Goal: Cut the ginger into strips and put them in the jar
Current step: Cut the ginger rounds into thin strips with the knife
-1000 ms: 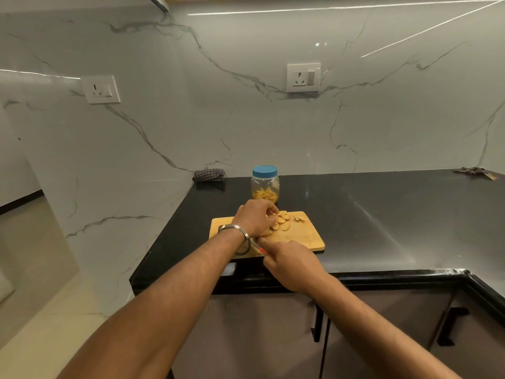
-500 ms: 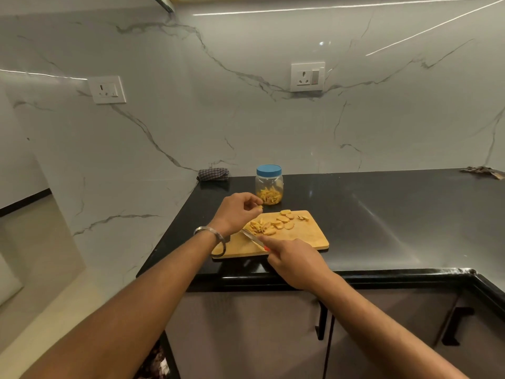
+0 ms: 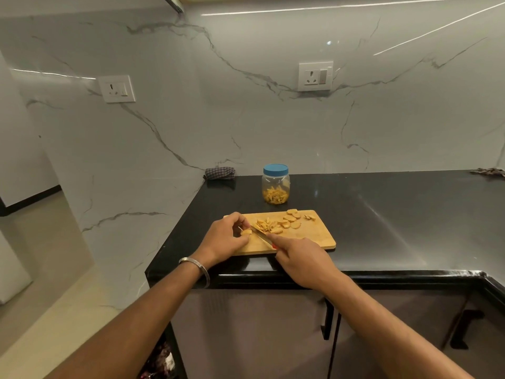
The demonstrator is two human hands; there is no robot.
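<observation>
Head camera looks forward and down at the counter (image 3: 382, 214).

No legible text, labels or numbers anywhere.

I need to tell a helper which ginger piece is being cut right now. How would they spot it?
On the black stone counter lies a pale wooden cutting board. At its left end, the left hand pinches one round yellow ginger slice beside the knife blade, apart from the loose slices.
</observation>
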